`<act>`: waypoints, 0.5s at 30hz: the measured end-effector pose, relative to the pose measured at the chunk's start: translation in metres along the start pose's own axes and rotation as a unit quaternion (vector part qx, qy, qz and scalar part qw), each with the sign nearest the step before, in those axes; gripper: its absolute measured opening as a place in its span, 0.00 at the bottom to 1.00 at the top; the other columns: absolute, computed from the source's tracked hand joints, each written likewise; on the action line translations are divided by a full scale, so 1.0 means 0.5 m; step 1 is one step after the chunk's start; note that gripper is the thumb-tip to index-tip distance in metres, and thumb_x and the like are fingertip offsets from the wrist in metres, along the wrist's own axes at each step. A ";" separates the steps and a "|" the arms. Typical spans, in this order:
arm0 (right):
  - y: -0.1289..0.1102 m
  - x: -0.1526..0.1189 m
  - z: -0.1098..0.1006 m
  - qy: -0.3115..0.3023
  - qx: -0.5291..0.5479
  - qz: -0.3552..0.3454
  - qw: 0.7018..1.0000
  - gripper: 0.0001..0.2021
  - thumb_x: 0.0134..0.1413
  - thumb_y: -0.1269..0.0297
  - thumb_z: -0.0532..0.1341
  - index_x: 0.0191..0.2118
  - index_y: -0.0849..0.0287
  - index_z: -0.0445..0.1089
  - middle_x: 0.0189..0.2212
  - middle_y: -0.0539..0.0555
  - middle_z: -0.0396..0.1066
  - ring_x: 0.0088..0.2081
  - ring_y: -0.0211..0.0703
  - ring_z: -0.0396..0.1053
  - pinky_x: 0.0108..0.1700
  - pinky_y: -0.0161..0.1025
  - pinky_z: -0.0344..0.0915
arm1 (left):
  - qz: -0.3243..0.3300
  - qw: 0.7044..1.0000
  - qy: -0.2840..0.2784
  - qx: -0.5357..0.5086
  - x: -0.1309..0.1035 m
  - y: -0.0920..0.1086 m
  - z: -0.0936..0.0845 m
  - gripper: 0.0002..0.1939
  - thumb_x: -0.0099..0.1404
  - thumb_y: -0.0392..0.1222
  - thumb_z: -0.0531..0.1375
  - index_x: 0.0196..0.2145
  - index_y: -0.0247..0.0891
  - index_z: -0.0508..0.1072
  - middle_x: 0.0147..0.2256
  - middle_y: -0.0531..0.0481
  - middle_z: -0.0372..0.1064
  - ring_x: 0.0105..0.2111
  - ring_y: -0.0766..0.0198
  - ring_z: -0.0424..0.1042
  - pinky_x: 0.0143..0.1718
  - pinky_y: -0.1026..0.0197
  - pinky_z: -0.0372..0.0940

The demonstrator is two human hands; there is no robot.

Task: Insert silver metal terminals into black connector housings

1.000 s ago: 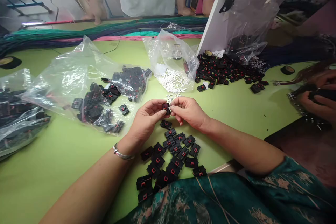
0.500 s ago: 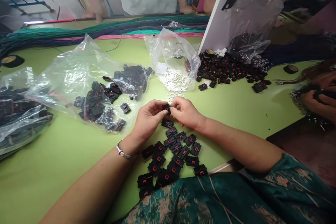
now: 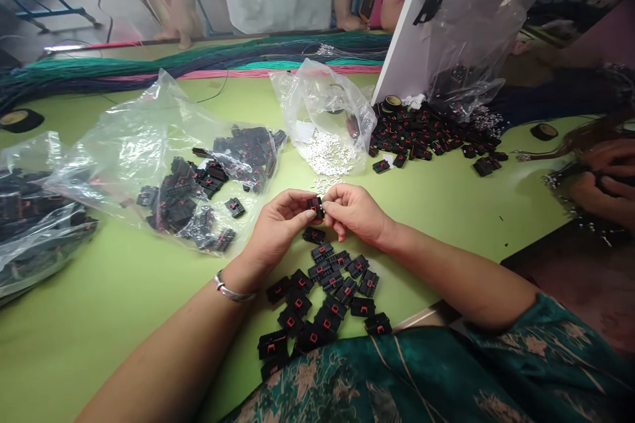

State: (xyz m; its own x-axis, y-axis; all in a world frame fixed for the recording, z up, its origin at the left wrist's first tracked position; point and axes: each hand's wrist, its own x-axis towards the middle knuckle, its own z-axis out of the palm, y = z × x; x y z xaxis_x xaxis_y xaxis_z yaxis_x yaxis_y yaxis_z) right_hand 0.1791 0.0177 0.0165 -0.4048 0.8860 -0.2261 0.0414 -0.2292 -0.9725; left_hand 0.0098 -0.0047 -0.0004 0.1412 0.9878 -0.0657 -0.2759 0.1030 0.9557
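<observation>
Between the thumb and fingers of my left hand (image 3: pixel 285 221) is a black connector housing (image 3: pixel 315 207) with a red clip. The fingertips of my right hand (image 3: pixel 352 211) are pinched against the housing's right side. A tiny white piece shows at those fingertips, too small to make out fully. Below my hands, several more black connector housings (image 3: pixel 331 309) with red clips lie in a loose group on the green table (image 3: pixel 436 238). Just beyond my fingers, small white plugs (image 3: pixel 327 152) spill from the mouth of a clear plastic bag (image 3: pixel 342 89).
A large clear bag (image 3: pixel 124 132) of black housings lies at left, with another bag (image 3: pixel 40 225) beside it. A heap of housings (image 3: pixel 421 132) sits by a white upright panel (image 3: pixel 411 33). Wire bundles (image 3: pixel 208 56) cross the far edge. Another person's hands (image 3: pixel 610 178) work at right.
The view has shifted slightly. My left hand keeps hold of the housing, now turned a little to show more of its face, and my right fingertips stay at its side.
</observation>
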 end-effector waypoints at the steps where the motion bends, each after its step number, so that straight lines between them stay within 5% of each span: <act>1: -0.003 -0.001 0.001 0.003 -0.013 0.003 1.000 0.03 0.51 0.69 0.59 0.30 0.59 0.62 0.17 0.43 0.68 0.12 0.30 0.61 0.12 0.28 0.63 | 0.004 1.000 -0.001 0.013 -0.001 0.002 0.001 0.14 0.52 0.39 0.72 0.37 0.37 0.77 0.33 0.48 0.77 0.33 0.63 0.76 0.39 0.60 0.72; 8: -0.019 0.005 0.006 0.001 -0.072 0.030 0.997 0.07 0.45 0.76 0.58 0.27 0.58 0.59 0.13 0.40 0.63 0.09 0.29 0.57 0.09 0.26 0.55 | 0.015 0.998 0.011 0.057 -0.004 0.006 0.000 0.14 0.52 0.39 0.72 0.38 0.36 0.79 0.36 0.46 0.79 0.35 0.62 0.76 0.43 0.59 0.72; 15: -0.014 0.001 -0.004 -0.018 0.000 0.028 0.999 0.03 0.48 0.71 0.59 0.29 0.60 0.63 0.16 0.43 0.68 0.11 0.29 0.59 0.12 0.27 0.61 | -0.063 0.994 -0.031 -0.079 0.002 -0.002 -0.006 0.16 0.51 0.36 0.72 0.39 0.38 0.78 0.33 0.49 0.78 0.32 0.63 0.77 0.38 0.60 0.74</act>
State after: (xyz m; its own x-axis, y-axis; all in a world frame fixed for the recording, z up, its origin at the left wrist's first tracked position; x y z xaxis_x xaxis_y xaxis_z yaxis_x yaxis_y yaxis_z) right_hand 0.1801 0.0207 0.0231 -0.4338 0.8572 -0.2776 0.0652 -0.2774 -0.9585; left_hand 0.0072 -0.0034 -0.0025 0.2413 0.9572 -0.1599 -0.3974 0.2478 0.8836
